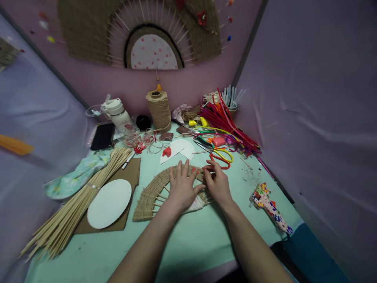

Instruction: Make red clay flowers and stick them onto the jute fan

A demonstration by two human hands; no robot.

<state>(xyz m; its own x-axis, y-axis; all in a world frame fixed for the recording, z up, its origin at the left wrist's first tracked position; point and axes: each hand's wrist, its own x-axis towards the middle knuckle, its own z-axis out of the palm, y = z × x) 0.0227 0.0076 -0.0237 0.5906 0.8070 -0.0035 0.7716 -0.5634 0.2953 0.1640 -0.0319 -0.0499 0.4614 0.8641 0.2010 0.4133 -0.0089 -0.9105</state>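
On the green tabletop (203, 241), woven fan (151, 192) laid flat, pressed by left hand (183, 189), fingers spread, nothing gripped. Fan's right end touched by right hand (219, 185), fingers curled; whether anything is pinched cannot be told. Scissors (216, 150) placed just beyond.

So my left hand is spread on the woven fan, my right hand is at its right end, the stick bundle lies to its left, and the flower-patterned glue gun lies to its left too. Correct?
Not quite: in the head view, the flower-patterned glue gun lies to the right of the woven fan. The rest of your statement stands.
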